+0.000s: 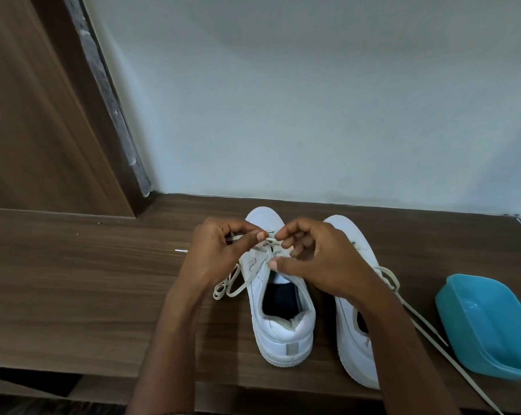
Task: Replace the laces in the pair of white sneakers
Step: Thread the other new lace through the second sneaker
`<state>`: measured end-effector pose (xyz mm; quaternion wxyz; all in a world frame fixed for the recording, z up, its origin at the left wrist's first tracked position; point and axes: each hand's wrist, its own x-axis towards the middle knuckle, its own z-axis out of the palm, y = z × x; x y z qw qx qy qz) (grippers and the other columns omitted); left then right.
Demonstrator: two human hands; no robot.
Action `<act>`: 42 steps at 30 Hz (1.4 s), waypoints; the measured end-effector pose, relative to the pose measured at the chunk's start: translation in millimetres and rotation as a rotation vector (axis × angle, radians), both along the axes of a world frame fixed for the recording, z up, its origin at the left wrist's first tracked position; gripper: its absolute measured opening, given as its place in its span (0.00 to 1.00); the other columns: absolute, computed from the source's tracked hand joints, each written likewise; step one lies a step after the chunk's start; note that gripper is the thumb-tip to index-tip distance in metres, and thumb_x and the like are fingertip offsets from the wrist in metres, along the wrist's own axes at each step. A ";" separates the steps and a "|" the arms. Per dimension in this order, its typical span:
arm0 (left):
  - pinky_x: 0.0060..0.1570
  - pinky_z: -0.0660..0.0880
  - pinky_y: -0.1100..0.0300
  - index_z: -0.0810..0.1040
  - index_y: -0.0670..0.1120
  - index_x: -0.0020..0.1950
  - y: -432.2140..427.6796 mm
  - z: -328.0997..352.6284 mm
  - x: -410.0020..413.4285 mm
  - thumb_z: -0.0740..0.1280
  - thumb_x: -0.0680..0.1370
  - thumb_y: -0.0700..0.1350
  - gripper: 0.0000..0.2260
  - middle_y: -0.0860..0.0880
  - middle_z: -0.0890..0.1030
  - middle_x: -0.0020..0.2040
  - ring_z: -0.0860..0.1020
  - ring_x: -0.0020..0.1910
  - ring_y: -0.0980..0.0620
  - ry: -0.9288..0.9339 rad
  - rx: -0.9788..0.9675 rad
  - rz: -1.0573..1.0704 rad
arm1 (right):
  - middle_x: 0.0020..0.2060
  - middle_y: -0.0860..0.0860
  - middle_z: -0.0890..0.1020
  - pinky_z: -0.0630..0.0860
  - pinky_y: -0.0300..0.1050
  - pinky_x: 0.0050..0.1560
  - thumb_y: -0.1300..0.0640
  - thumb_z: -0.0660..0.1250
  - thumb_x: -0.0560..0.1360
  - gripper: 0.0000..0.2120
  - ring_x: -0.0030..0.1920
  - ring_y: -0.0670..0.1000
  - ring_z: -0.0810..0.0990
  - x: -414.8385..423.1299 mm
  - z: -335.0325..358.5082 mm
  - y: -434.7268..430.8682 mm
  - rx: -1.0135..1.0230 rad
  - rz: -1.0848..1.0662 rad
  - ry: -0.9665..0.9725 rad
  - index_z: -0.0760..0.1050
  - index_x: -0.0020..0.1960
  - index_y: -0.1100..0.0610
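Item: pair of white sneakers on a brown wood-grain counter (73, 295), toes toward a pale wall, heels toward the person. First sneaker (283, 324) stands upright at centre with a dark lining showing in its opening. Its cream lace (234, 284) is threaded across the upper eyelets, with slack loops hanging off its left side onto the counter. A white lace tip (180, 251) lies on the counter just left of the hands. Second sneaker (347, 339) stands just beside the first on the right, partly hidden by the right forearm. Its second lace (427, 327) trails loose toward the counter's front edge. Left hand (214, 253): fingers curled, thumb and forefinger pinching the lace above the first sneaker's tongue. Right hand (319, 259): fingers curled, fingertips pinching the lace at the same crossing, thumb resting on the tongue. Blue plastic tub (489, 327) sits on the counter at far right, near the second lace. A wooden panel (28, 115) stands at rear left.
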<state>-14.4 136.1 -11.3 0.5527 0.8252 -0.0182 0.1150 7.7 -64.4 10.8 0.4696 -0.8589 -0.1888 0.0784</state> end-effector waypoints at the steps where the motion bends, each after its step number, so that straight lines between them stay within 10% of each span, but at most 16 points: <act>1: 0.35 0.77 0.56 0.87 0.50 0.46 -0.2 -1.3 1.0 0.74 0.74 0.48 0.04 0.58 0.85 0.35 0.81 0.33 0.52 -0.010 0.036 0.048 | 0.46 0.42 0.80 0.77 0.38 0.42 0.46 0.83 0.62 0.21 0.44 0.44 0.79 -1.4 -0.7 -0.5 -0.134 0.033 -0.005 0.78 0.51 0.45; 13: 0.36 0.71 0.76 0.87 0.50 0.46 -8.8 -1.7 3.2 0.78 0.72 0.42 0.05 0.64 0.83 0.35 0.80 0.37 0.69 0.027 0.244 0.004 | 0.28 0.45 0.82 0.79 0.39 0.40 0.54 0.75 0.65 0.04 0.33 0.42 0.81 -5.8 -1.8 8.2 -0.274 -0.161 -0.098 0.81 0.35 0.51; 33: 0.43 0.76 0.54 0.84 0.48 0.42 -35.0 -4.4 6.0 0.72 0.73 0.45 0.02 0.53 0.85 0.39 0.80 0.41 0.53 -0.008 0.588 0.034 | 0.38 0.51 0.86 0.82 0.60 0.50 0.58 0.70 0.73 0.06 0.44 0.56 0.85 2.7 -12.6 -5.5 -0.059 -0.180 0.184 0.85 0.42 0.52; 42: 0.40 0.70 0.63 0.83 0.49 0.42 -32.6 -8.0 6.7 0.71 0.74 0.44 0.02 0.56 0.83 0.39 0.78 0.39 0.57 0.016 0.526 0.016 | 0.36 0.49 0.85 0.82 0.43 0.48 0.54 0.67 0.80 0.10 0.38 0.45 0.83 6.7 -15.8 -9.2 0.133 -0.173 0.398 0.85 0.45 0.55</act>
